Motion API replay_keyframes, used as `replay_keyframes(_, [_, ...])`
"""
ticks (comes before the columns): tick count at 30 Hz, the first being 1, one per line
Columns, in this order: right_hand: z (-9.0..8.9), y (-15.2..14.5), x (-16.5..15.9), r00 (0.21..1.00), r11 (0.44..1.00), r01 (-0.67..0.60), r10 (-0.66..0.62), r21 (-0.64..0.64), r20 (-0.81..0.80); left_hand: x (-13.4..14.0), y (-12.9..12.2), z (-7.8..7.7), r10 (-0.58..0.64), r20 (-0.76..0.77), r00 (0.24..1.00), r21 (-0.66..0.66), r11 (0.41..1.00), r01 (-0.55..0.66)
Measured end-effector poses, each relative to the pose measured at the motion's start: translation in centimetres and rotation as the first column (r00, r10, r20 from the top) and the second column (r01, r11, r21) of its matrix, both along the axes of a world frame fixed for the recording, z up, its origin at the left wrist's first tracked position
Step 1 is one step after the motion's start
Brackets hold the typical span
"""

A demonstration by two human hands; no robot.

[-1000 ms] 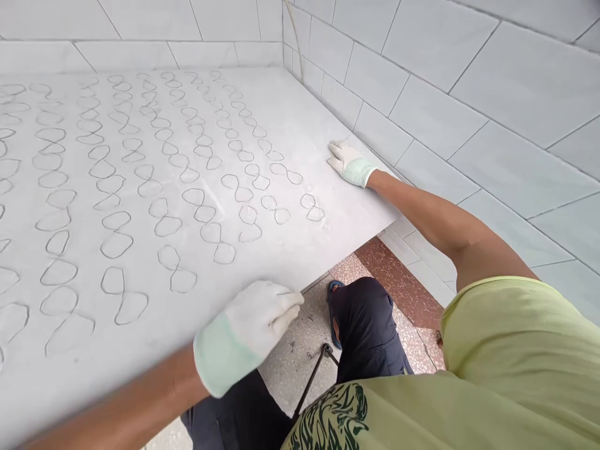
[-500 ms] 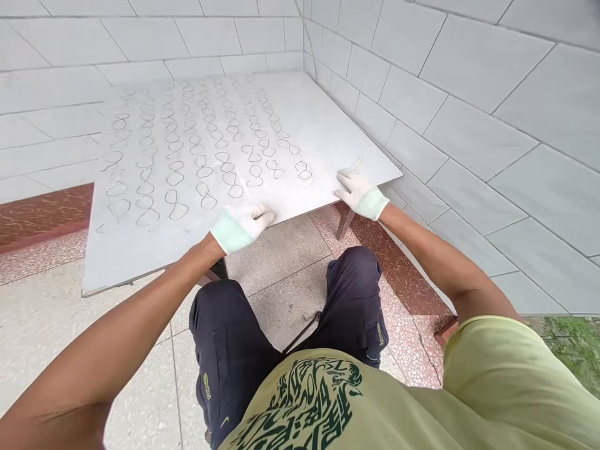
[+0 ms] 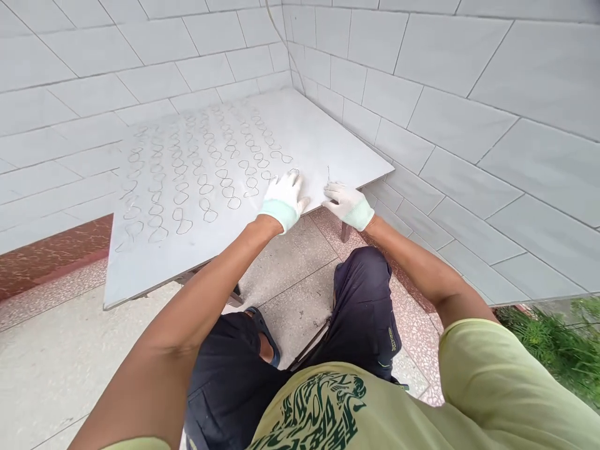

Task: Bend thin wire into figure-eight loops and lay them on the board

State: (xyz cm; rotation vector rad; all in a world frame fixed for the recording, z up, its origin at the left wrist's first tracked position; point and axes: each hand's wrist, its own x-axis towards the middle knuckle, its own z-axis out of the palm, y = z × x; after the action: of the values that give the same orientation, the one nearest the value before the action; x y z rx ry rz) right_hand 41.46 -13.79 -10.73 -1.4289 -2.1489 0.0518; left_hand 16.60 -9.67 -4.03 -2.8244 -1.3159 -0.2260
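Observation:
My left hand, in a white glove with a mint cuff, lies palm down on the white board with its fingers apart. Its fingertips touch a thin wire loop at the end of a row, which they partly cover. To its right, my right hand, gloved alike, is at the board's near edge with thumb and fingers pinched. A thin wire stands up from those fingers; its lower part is hidden. Several rows of thin figure-eight wire loops cover the board's left and middle.
Grey tiled walls meet behind the board, and a cable hangs in the corner. Under the board shows a brown support leg. Below is a speckled floor; green plants grow at the right.
My left hand has moved right and forward from the board's edge onto the last loop, its fingers now spreading. My right hand has shifted slightly left, its wire now more upright. The view has tilted.

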Motion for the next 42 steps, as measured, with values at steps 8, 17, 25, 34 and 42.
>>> replay_keyframes(8, [-0.7,0.8,-0.1,0.997,0.998,0.066,-0.066,0.001,-0.047,3.2,4.7,0.2,0.009,-0.111,0.994,-0.111,0.994,-0.021])
replay_keyframes(17, [3.7,-1.6,-3.3,0.806,0.959,0.258,-0.279,-0.114,-0.523,0.4,-0.7,1.7,0.140,0.461,0.876,-0.146,0.986,-0.081])
replay_keyframes(25, [13.3,-4.3,-10.4,0.473,0.909,-0.384,0.043,-0.162,-0.880,-6.1,-5.3,5.6,0.340,0.886,0.314,-0.392,0.912,0.120])
replay_keyframes(34, [14.3,-0.3,-16.2,0.295,0.669,-0.716,0.026,-0.203,-0.955,-11.6,-5.5,6.8,0.334,0.921,0.202,-0.356,0.930,0.089])
replay_keyframes(42, [11.8,1.1,-18.0,0.287,0.575,-0.773,-0.057,-0.267,-0.956,-13.1,-6.7,5.1,0.141,0.890,0.434,-0.112,0.989,-0.091])
